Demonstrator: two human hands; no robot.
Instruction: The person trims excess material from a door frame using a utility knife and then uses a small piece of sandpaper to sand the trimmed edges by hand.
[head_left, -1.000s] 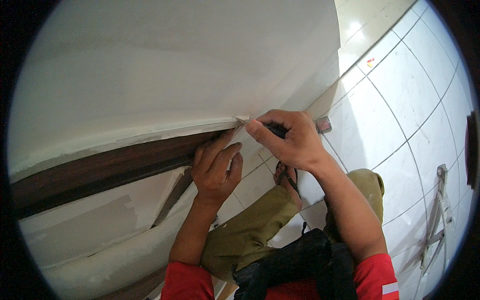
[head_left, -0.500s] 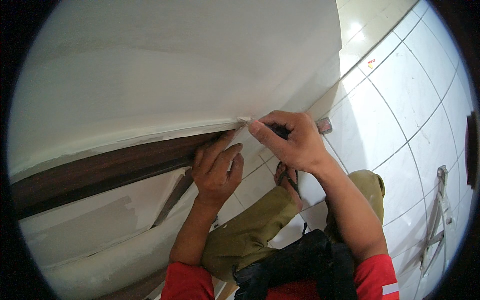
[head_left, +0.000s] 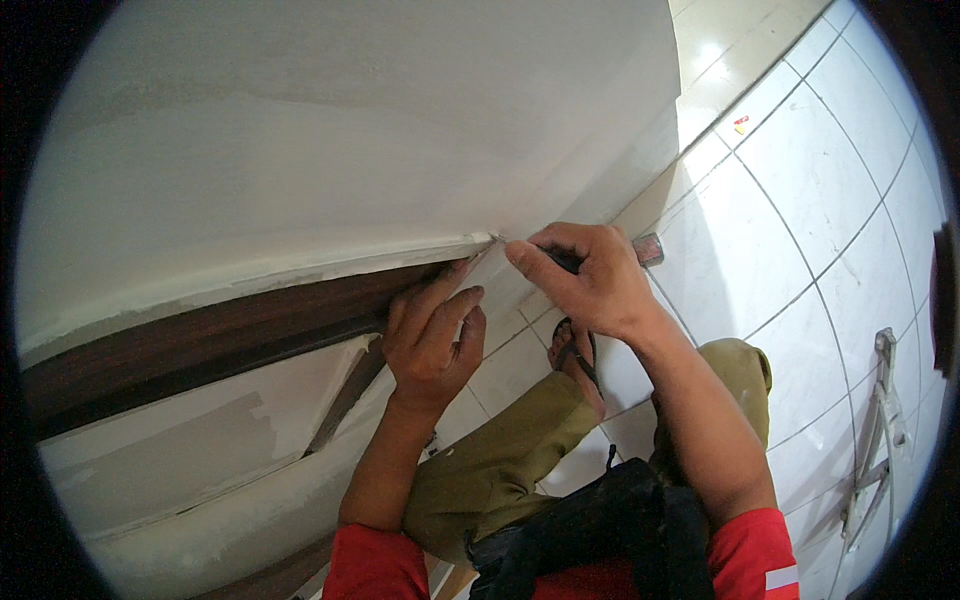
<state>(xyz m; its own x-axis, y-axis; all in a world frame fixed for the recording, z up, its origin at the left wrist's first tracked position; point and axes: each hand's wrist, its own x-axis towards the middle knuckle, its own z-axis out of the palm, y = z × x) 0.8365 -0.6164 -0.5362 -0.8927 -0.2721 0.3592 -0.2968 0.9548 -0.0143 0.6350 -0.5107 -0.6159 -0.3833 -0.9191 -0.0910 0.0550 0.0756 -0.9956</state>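
My right hand (head_left: 588,275) is closed round the dark handle of a hand tool (head_left: 563,260), whose squared, scuffed end sticks out to the right. Its working tip is at the corner of a white-coated edge (head_left: 330,262) along the big pale panel (head_left: 350,120), largely hidden by my thumb and too small to make out. My left hand (head_left: 432,345) lies just left and below, fingers apart, index fingertip touching the underside of that edge near the tip. A dark brown wood strip (head_left: 200,318) runs beneath the edge.
My legs and sandalled foot (head_left: 575,355) are below, on the white tiled floor (head_left: 790,230). A metal object like a folded ladder (head_left: 880,410) lies at the right. A small red-yellow scrap (head_left: 741,125) is farther back. A lower pale panel (head_left: 170,460) stands at left.
The small pale flake at the edge's corner looks smaller than a second ago. My right hand has shifted very slightly down and right; my left hand has barely moved.
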